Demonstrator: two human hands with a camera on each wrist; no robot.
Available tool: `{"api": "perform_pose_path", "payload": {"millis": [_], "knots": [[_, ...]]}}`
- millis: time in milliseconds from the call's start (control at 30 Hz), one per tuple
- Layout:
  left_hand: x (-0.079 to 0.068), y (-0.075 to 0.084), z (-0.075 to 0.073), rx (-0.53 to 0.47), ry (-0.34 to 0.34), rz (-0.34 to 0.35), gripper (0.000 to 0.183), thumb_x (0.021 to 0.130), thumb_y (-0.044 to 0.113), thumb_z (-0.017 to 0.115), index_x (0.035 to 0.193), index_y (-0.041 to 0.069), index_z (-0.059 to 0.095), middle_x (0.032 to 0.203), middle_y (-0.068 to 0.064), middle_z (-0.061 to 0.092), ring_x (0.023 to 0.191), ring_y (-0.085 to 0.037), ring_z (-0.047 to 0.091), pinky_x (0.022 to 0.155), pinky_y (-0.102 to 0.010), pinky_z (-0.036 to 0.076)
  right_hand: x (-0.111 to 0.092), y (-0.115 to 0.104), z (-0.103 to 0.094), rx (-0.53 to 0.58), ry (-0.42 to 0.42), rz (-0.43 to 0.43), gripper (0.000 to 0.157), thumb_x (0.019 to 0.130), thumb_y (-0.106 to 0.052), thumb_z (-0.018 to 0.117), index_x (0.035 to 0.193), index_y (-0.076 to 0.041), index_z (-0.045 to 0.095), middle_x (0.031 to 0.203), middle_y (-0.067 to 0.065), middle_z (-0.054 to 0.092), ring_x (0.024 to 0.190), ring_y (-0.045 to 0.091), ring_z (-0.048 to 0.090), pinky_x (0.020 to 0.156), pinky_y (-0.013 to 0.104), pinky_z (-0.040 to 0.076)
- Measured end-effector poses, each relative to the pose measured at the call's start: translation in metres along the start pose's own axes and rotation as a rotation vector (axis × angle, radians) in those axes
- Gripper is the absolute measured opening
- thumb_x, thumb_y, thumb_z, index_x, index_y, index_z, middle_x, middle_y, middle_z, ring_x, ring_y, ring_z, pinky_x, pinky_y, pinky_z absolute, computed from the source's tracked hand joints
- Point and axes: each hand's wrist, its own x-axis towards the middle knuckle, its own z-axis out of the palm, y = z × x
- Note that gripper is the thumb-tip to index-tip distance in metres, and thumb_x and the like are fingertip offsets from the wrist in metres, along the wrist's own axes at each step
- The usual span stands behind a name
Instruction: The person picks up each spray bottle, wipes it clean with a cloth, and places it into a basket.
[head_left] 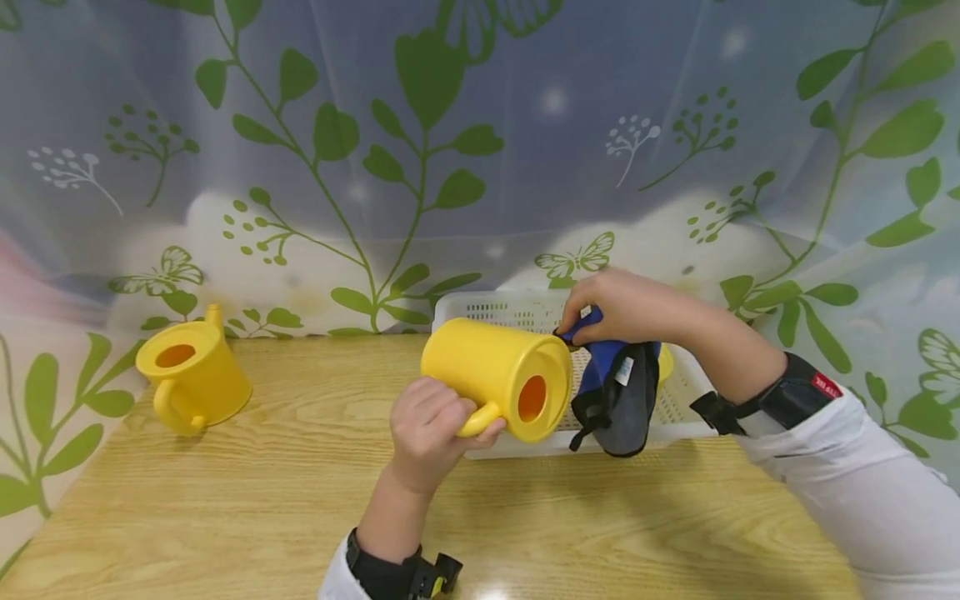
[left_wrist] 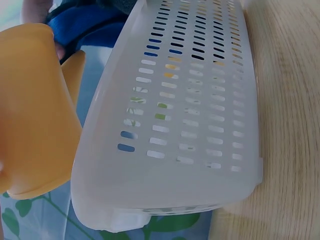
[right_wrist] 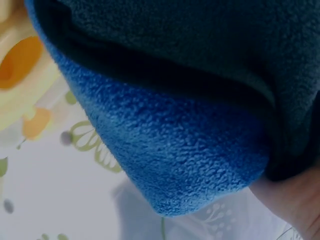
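Note:
My left hand (head_left: 435,429) grips the handle of a yellow watering can (head_left: 487,367), which is tipped on its side with its orange-lined opening facing right. The can is held over the left part of a white slotted plastic basket (head_left: 510,450). My right hand (head_left: 615,304) pinches a blue and grey fleece piece (head_left: 633,408) with black edging, a white label and a dark strap. It hangs over the basket, close to the can. In the right wrist view the blue fleece (right_wrist: 170,145) fills much of the picture, its edge folded over.
A second yellow watering can (head_left: 206,379) stands at the left on the wooden table (head_left: 300,500). Something yellow (head_left: 665,363) shows in the basket behind the fleece. A curtain (head_left: 525,167) printed with leaves and butterflies hangs behind the table.

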Motion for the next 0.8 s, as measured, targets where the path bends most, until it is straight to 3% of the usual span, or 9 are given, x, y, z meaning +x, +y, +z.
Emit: {"api": "perform_pose_path", "payload": {"millis": [200, 433, 800], "knots": [[-0.002, -0.001, -0.001, 0.011, -0.002, -0.021, 0.041, 0.085, 0.030, 0.064, 0.056, 0.010, 0.043, 0.047, 0.005, 0.034, 0.043, -0.008, 0.029, 0.043, -0.017, 0.029, -0.010, 0.010, -0.001, -0.027, 0.011, 0.073, 0.015, 0.081, -0.010, 0.067, 0.096, -0.015, 0.067, 0.098, 0.003, 0.065, 0.092, 0.021, 0.058, 0.077, 0.038, 0.050], [-0.008, -0.004, -0.004, -0.005, -0.031, -0.118, 0.038, 0.086, 0.028, 0.063, 0.059, 0.008, 0.046, 0.048, 0.003, 0.034, 0.043, -0.010, 0.033, 0.041, -0.020, 0.031, -0.020, 0.016, -0.006, -0.073, 0.032, 0.108, 0.019, 0.083, -0.012, 0.065, 0.102, -0.015, 0.066, 0.104, 0.005, 0.064, 0.095, 0.022, 0.057, 0.077, 0.039, 0.050], [-0.016, -0.006, -0.004, 0.011, -0.022, -0.218, 0.039, 0.086, 0.030, 0.063, 0.058, 0.008, 0.046, 0.048, 0.001, 0.039, 0.042, -0.011, 0.035, 0.041, -0.022, 0.034, -0.043, 0.007, -0.038, -0.101, 0.198, 0.099, 0.022, 0.082, -0.014, 0.067, 0.103, -0.020, 0.066, 0.100, 0.001, 0.065, 0.090, 0.017, 0.058, 0.072, 0.039, 0.049]]}}
